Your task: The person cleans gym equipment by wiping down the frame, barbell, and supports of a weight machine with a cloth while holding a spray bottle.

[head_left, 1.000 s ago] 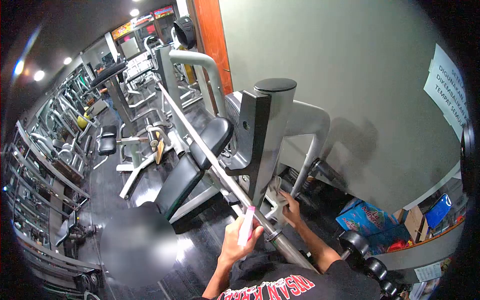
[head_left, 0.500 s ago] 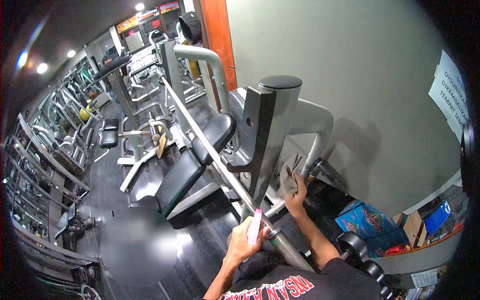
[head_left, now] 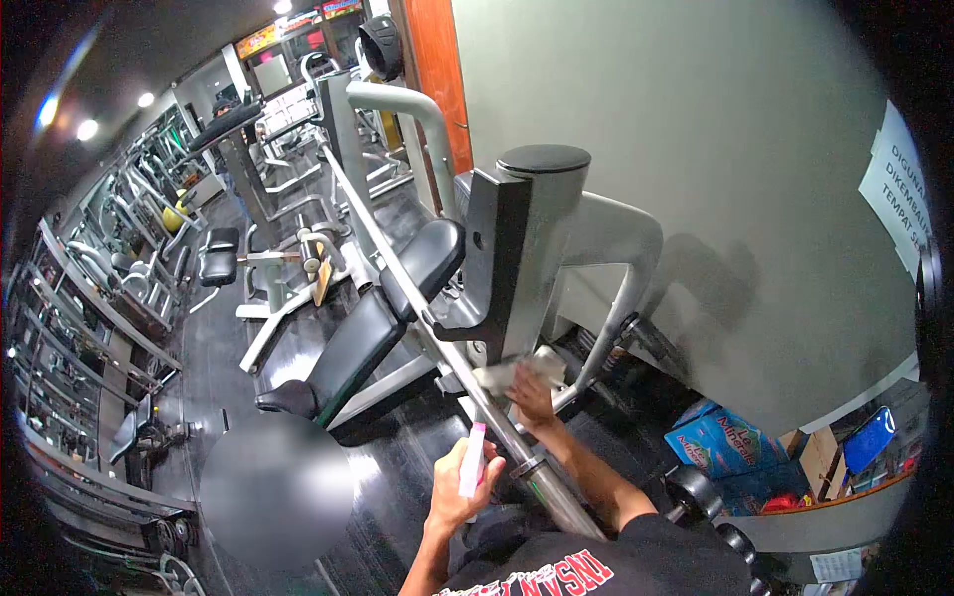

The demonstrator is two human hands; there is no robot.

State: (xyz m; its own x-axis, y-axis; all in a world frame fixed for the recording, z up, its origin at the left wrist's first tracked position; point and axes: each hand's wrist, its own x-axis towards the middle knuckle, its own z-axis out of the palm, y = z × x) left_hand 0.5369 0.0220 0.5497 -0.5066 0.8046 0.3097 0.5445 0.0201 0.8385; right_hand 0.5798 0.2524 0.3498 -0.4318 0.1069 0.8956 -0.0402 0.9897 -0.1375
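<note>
My left hand (head_left: 452,487) is closed around a spray bottle with a white head and a pink tip (head_left: 473,462); its lower part is hidden by the hand. It is just left of the steel barbell (head_left: 437,348), which lies across the rack of the weight bench. On the other side of the bar, my right hand (head_left: 534,394) presses a pale grey cloth (head_left: 547,368) against the lower part of the grey rack upright (head_left: 527,268). Motion blurs the cloth and fingers slightly.
The black padded bench (head_left: 358,343) stands beyond the bar. Dumbbells (head_left: 693,492) and a blue carton (head_left: 720,442) are on the right, by a wall. Further gym machines (head_left: 268,263) fill the left and back.
My right hand has moved the cloth down and left, from beside the upright to its lower part near the bar. My left hand, with the bottle, has shifted slightly left and down.
</note>
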